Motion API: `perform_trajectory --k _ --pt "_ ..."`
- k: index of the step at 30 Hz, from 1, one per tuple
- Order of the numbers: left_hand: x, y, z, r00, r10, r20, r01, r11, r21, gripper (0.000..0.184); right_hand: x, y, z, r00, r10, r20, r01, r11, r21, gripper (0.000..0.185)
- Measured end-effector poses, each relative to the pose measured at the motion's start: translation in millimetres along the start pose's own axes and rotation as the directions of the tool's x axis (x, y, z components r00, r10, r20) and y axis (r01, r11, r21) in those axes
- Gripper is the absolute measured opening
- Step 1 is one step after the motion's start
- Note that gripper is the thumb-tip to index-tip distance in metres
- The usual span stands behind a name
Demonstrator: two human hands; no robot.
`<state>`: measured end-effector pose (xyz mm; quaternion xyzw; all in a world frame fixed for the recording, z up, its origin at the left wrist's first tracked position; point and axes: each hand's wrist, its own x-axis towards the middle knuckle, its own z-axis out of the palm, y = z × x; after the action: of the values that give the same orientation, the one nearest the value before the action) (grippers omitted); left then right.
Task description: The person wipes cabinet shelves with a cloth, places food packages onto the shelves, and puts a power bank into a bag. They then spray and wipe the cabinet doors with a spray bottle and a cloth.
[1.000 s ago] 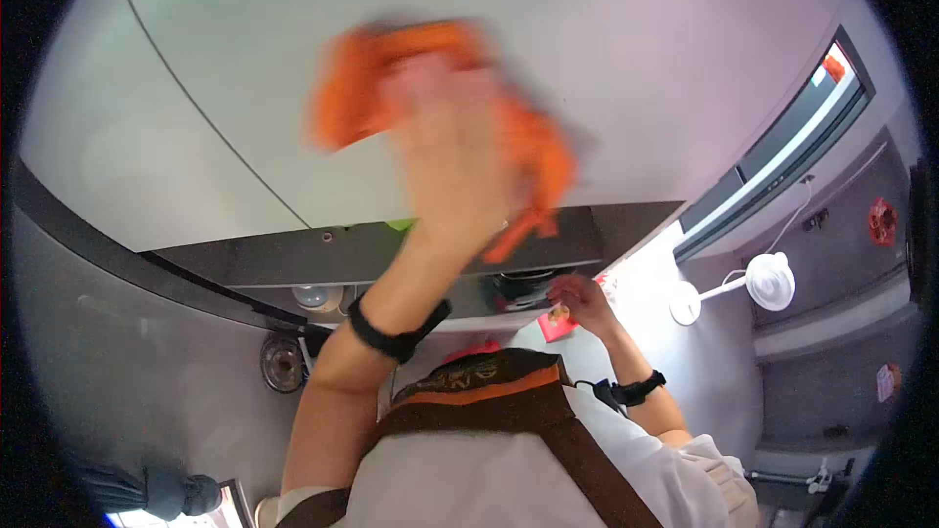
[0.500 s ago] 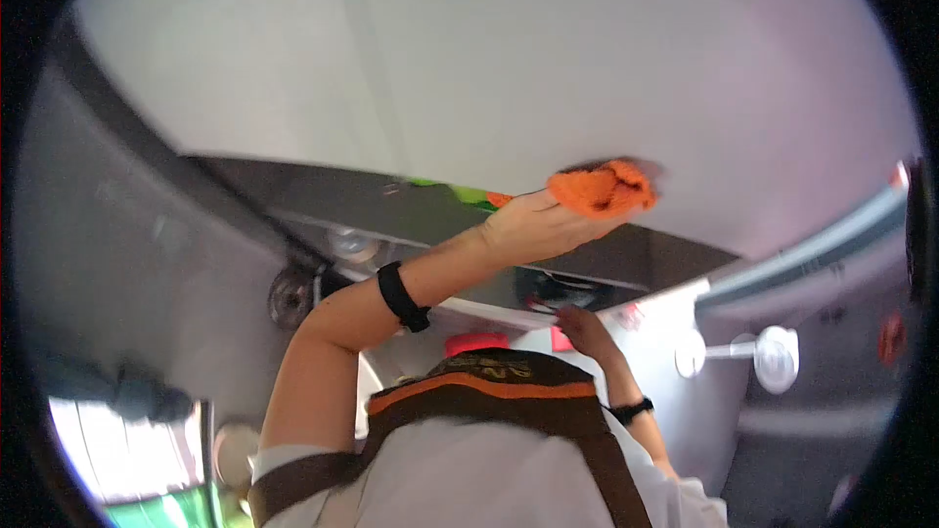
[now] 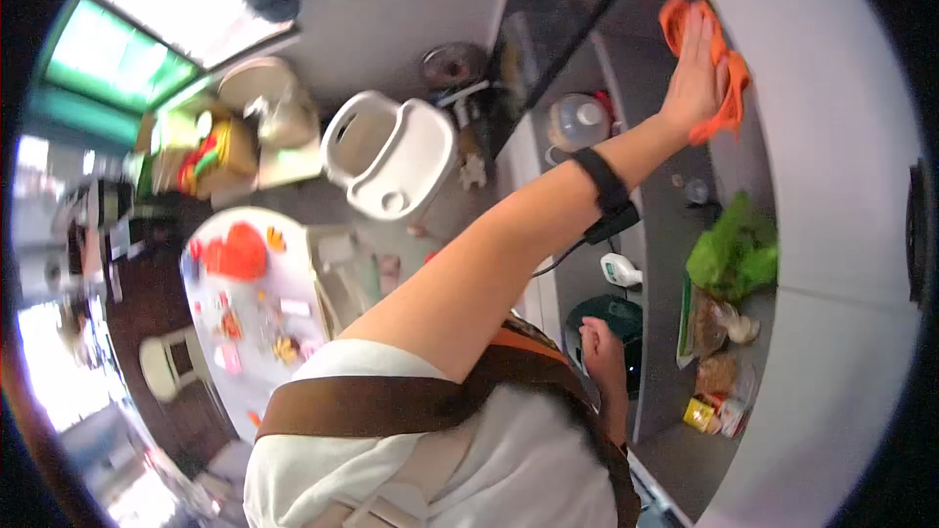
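My left hand [image 3: 696, 78] reaches up to the right, fingers extended over a bunched orange cloth [image 3: 734, 103], which shows on both sides of the hand. The cloth is held against the edge of the white cabinet front [image 3: 831, 166], beside a grey open shelf [image 3: 665, 152]. Lower down, my right hand [image 3: 602, 347] is loosely closed, with nothing visible in it. Just behind it is a dark, rounded appliance [image 3: 614, 318], with a white bottle-like item [image 3: 620, 270] close by.
The shelf holds a green plastic bag [image 3: 734, 249], bagged food [image 3: 719, 323] and small packets [image 3: 699, 415]. Below is a clear, rounded container [image 3: 579, 123]. Leftward are a white high-chair tray [image 3: 411, 161], a table [image 3: 249, 386] with scattered items, and a chair [image 3: 171, 364].
The view has swung round, bringing the room and shelf contents into sight. My left hand with the orange cloth has moved from the white panel's lower edge to beside the shelf.
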<state>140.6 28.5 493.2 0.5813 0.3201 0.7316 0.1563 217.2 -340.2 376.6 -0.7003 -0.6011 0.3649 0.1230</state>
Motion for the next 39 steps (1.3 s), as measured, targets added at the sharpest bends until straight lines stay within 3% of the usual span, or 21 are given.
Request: perform_trajectory --k 1,3,4,5,8,12,15,17,19,21,23,26,29,30,31,33,34,35,36,38,39 --pt "7.6 3.4 -40.2 0.745 -0.579 0.331 0.657 0.722 -0.216 0.051 10.9 -14.0 3.5 0.998 -0.057 0.027 0.057 0.998 -0.027 0.022" --pt "-25.5 -66.2 -58.6 0.697 -0.716 0.041 0.621 0.574 -0.534 0.034 35.0 -39.4 4.0 0.98 -0.149 0.131 0.16 0.984 -0.081 0.024" --pt "-52.7 -84.8 -86.6 0.65 -0.709 0.273 0.576 0.225 -0.786 0.035 44.1 -45.7 7.9 0.967 -0.187 0.174 0.205 0.975 -0.09 0.023" --pt "-67.8 -74.3 -132.3 0.468 -0.81 0.353 0.672 0.067 -0.737 0.037 48.4 -47.5 14.0 0.953 -0.212 0.215 0.235 0.968 -0.088 0.022" --pt "-166.7 -104.0 -258.1 0.334 -0.882 0.332 0.717 0.009 -0.697 0.039 59.3 -36.0 30.4 0.927 -0.212 0.31 0.223 0.975 0.001 0.021" --pt "-269.4 -57.8 -416.9 -0.016 -0.952 -0.306 0.891 0.126 -0.437 0.033 78.0 21.1 53.2 0.873 -0.138 0.468 0.154 0.988 0.004 0.023" --pt "-365.1 -23.6 -509.1 0.033 -0.869 -0.493 0.94 0.195 -0.281 0.031 107.8 71.6 78.3 0.831 -0.054 0.554 0.09 0.995 -0.038 0.027" --pt "-424.8 -6.9 -555.3 -0.068 -0.748 -0.661 0.979 0.078 -0.189 0.025 135.9 105.4 100.0 0.875 0.013 0.484 0.046 0.993 -0.109 0.039" --pt "-474.8 6.9 -581.5 -0.04 -0.759 -0.65 0.994 0.036 -0.104 0.021 163.0 154.5 139.8 0.969 -0.165 0.183 0.203 0.956 -0.212 0.052" --pt "-501.2 12.1 -583.4 -0.004 -0.776 -0.631 1.0 0.015 -0.024 0.019 182.3 176.6 171.4 0.988 -0.135 0.079 0.156 0.897 -0.414 0.055" --pt "-511.7 7.8 -581.8 -0.081 -0.845 -0.528 0.975 -0.178 0.135 0.018 200.7 184.0 189.1 0.989 -0.144 -0.04 0.094 0.805 -0.585 0.058" --pt "-495.6 -11.1 -564.1 -0.108 -0.896 -0.431 0.937 -0.236 0.256 0.019 221.9 176.8 210.0 0.974 -0.215 -0.073 0.175 0.916 -0.361 0.054" --pt "-509.3 -45.9 -577.0 -0.029 -0.973 -0.229 0.63 -0.195 0.752 0.029 252.4 164.3 229.7 0.957 -0.258 0.13 0.263 0.964 -0.022 0.044" --pt "-483.7 -45.0 -556.0 -0.048 -0.98 -0.195 0.582 -0.186 0.792 0.041 259.8 145.5 234.2 0.94 -0.193 0.281 0.131 0.966 0.222 0.037" --pt "-490.5 -58.6 -567.8 -0.1 -0.985 -0.138 0.388 -0.167 0.907 0.042 263.2 127.3 240.8 0.884 -0.168 0.436 -0.039 0.904 0.427 0.031" --pt "-467.2 -71.2 -558.0 -0.168 -0.984 -0.066 0.201 -0.1 0.974 0.041 260.2 57.0 249.7 0.734 -0.515 0.443 0.195 0.784 0.589 0.021" --pt "-454.5 -77.6 -554.2 -0.147 -0.988 -0.055 0.184 -0.082 0.98 0.041 248.1 22.8 257.8 0.602 -0.685 0.411 0.255 0.652 0.714 0.019" --pt "-443.3 -81.5 -550.7 -0.212 -0.977 0.021 0.145 -0.01 0.989 0.04 230.6 -20.7 248.8 0.413 -0.682 0.604 0.078 0.687 0.722 0.02" --pt "-437.6 -88.7 -548.3 -0.278 -0.956 0.095 0.108 0.067 0.992 0.038 211.2 -39.6 274.2 0.21 -0.885 0.415 0.008 0.426 0.905 0.022" --pt "-444.9 -108.0 -550.5 -0.267 -0.948 0.172 0.072 0.158 0.985 0.036 167.3 -75.1 294.2 -0.059 -0.939 0.34 0.017 0.339 0.941 0.033" --pt "-450.0 -120.4 -551.8 -0.262 -0.935 0.239 0.052 0.234 0.971 0.034 140.8 -80.0 326.0 -0.115 -0.977 0.177 0.222 0.149 0.964 0.036"
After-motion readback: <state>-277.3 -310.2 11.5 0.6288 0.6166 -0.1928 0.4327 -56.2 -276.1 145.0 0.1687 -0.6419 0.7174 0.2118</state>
